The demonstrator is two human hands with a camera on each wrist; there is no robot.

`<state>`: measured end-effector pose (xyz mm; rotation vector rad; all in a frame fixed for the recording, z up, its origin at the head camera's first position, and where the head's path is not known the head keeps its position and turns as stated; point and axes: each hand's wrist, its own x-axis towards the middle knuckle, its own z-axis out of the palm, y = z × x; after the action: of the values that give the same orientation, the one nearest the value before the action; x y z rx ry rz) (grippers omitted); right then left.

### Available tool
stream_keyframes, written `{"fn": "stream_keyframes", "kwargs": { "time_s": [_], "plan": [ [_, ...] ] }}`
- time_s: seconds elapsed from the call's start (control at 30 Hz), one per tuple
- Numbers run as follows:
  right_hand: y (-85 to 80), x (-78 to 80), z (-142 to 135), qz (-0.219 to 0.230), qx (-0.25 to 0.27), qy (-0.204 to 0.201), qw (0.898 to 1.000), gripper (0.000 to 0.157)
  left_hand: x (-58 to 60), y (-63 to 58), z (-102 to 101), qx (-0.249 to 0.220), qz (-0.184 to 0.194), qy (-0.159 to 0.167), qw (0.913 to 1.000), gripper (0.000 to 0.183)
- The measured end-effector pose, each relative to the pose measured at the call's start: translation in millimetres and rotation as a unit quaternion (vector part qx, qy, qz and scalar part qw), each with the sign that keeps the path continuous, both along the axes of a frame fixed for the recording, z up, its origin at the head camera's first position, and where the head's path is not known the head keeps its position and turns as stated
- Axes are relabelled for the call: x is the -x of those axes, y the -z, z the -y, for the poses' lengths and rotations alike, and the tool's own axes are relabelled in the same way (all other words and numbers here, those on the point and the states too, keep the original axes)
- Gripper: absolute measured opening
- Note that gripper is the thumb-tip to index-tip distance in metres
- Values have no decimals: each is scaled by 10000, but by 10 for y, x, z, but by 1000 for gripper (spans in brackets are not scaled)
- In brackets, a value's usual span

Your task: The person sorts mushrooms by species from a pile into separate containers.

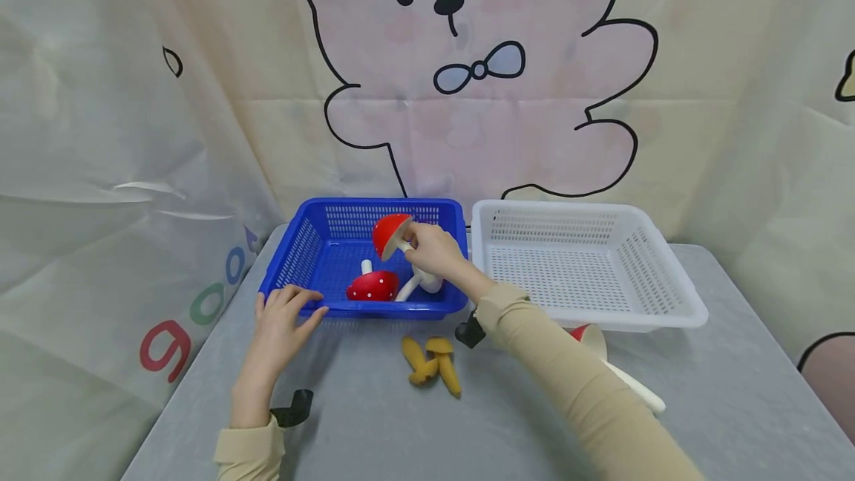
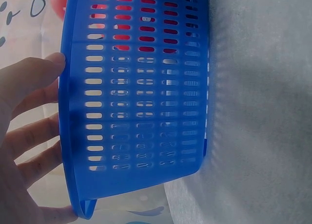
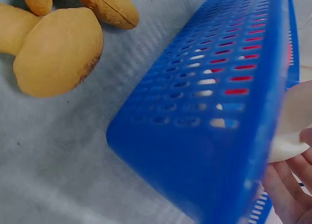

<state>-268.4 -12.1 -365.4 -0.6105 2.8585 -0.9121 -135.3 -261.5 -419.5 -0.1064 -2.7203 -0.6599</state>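
Observation:
Over the right part of the blue basket (image 1: pixel 387 309), my right hand (image 1: pixel 433 247) pinches a toy mushroom (image 1: pixel 389 234) by its pale stem, red cap to the left. Its fingers (image 3: pixel 287 185) show past the basket's rim in the right wrist view. Below it in the basket lie a red mushroom with white dots (image 1: pixel 372 286) and a white-stemmed mushroom (image 1: pixel 427 282), partly covered by the hand. My left hand (image 1: pixel 283 325) rests at the front left corner, its spread fingers (image 2: pixel 36 131) touching the rim in the left wrist view.
A white basket (image 1: pixel 688 310) stands right of the blue one. Several brown-yellow toy mushrooms (image 1: pixel 447 373) lie on the grey table (image 1: pixel 374 436) in front. Another red-capped mushroom with a long white stem (image 1: pixel 637 386) is partly behind my right sleeve. A bear-print curtain (image 1: pixel 467 139) hangs behind.

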Motion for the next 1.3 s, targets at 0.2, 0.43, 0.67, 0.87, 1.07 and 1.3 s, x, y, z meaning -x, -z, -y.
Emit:
{"fn": "stream_keyframes", "kwargs": {
  "time_s": [0.2, 0.43, 0.67, 0.87, 1.07, 1.3],
  "plan": [
    [139, 24, 80, 27, -14, 240, 9997, 22, -1, -21, 8, 37, 56, -28, 10000, 25],
    [229, 7, 99, 211, -49, 349, 9992, 25, 4, -24, -13, 37, 63, 6, 10000, 25],
    [169, -44, 40, -2, -202, 289, 9994, 23, 1, -15, -13, 30, 53, -24, 10000, 25],
    [-26, -115, -127, -327, -221, 262, 9989, 22, 0, -6, -11, 28, 2, -16, 10000, 25],
    [-198, -272, -351, -437, 58, 170, 9989, 20, -9, -5, -7, 41, -2, -36, 10000, 25],
    [-293, -457, -560, -559, 343, 232, 9976, 19, -15, -21, -19, 13, 61, 1, 10000, 26]
  ]
}}
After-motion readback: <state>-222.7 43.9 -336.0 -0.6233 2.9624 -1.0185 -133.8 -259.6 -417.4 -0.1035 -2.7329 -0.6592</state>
